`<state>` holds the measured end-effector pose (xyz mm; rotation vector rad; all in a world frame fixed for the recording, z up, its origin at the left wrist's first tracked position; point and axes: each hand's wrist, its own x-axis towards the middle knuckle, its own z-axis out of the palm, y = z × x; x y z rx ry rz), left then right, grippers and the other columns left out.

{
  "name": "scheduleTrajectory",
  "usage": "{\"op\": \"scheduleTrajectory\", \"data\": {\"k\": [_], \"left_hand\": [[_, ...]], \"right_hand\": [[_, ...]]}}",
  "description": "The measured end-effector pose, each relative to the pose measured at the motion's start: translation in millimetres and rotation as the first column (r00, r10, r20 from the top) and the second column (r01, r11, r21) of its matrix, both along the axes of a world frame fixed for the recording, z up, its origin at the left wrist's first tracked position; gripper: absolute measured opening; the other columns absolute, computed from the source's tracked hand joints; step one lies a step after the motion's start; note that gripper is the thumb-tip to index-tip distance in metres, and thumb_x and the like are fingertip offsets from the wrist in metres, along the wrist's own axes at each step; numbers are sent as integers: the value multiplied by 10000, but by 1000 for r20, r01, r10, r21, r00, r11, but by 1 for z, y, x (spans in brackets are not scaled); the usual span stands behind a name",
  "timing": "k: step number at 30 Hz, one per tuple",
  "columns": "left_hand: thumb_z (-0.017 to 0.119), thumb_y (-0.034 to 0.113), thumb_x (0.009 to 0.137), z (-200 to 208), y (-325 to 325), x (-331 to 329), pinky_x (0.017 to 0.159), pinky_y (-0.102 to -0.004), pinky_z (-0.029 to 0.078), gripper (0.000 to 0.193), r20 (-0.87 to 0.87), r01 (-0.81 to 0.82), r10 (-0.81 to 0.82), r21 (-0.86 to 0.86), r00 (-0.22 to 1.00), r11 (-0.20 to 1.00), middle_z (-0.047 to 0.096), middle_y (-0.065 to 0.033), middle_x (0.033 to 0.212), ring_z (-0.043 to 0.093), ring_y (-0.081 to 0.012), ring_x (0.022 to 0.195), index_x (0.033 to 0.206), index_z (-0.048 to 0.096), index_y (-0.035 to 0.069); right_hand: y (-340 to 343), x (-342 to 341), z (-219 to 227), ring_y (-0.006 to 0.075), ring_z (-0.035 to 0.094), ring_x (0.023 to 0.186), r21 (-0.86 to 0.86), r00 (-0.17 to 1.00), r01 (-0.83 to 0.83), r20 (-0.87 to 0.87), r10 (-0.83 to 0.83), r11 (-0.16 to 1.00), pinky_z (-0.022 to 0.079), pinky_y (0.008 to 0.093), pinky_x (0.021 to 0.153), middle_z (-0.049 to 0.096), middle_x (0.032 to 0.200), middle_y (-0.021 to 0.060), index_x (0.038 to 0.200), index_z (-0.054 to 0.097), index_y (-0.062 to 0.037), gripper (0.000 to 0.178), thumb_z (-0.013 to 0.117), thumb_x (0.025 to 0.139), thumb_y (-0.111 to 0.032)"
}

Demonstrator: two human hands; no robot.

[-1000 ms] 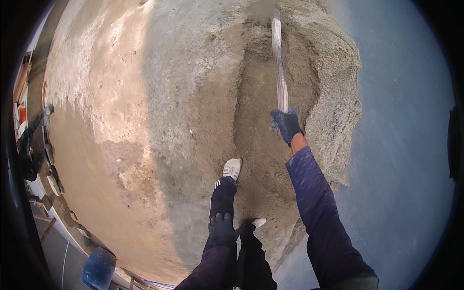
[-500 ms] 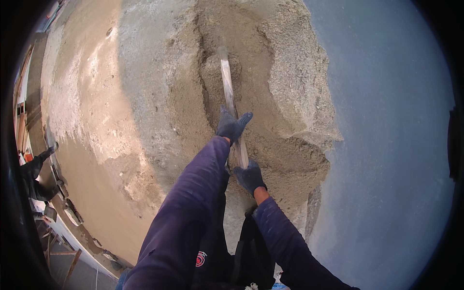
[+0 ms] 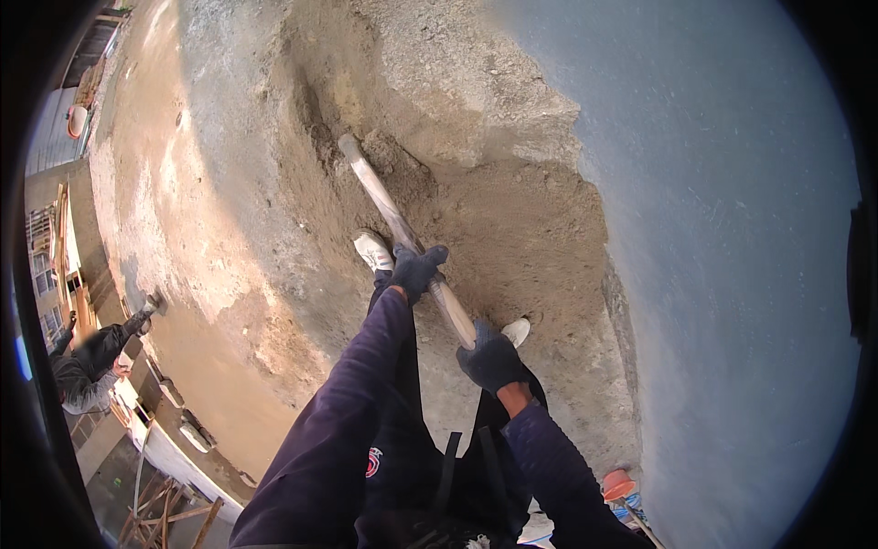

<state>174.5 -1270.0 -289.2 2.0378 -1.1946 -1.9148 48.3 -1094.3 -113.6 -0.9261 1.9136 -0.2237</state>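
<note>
Both my gloved hands are closed around the pale wooden handle of a hoe, which slants from the far left down toward me. My left hand grips the middle of the handle. Nearer to me, my right hand wraps its butt end. A grey collar caps the far end; the blade is hidden in a heap of damp mortar beside it. Wet, sandy mortar spreads to the right of the handle.
My light shoes stand on either side of the handle. A smooth grey-blue surface fills the right side. Another person in dark clothes works at the far left, near timber pieces. An orange container sits at the lower right.
The hoe's far end has swung left and come nearer, with mortar heaped beside it. Both hands keep their hold. The view has shifted, bringing my shoes and the orange container into sight.
</note>
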Motion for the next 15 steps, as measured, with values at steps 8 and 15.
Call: {"op": "scheduleTrajectory", "data": {"k": [8,15], "left_hand": [[676,316,991,46,73,-103,714,-472,566,253,-470,-391,630,511,619,766,616,-107,742,647,-311,701,926,546,108],[718,236,975,166,236,-172,873,-294,531,300,-571,4,569,708,592,706,640,-30,1026,638,-135,986,1166,586,47]], "right_hand": [[150,-165,40,435,674,711,-198,990,-123,-94,106,972,536,520,632,675,761,204,1054,608,-96,321,734,817,-272],[326,-200,111,419,674,721,134,957,98,-285,-57,986,531,481,634,669,755,194,878,633,-67,259,816,724,-166]]}}
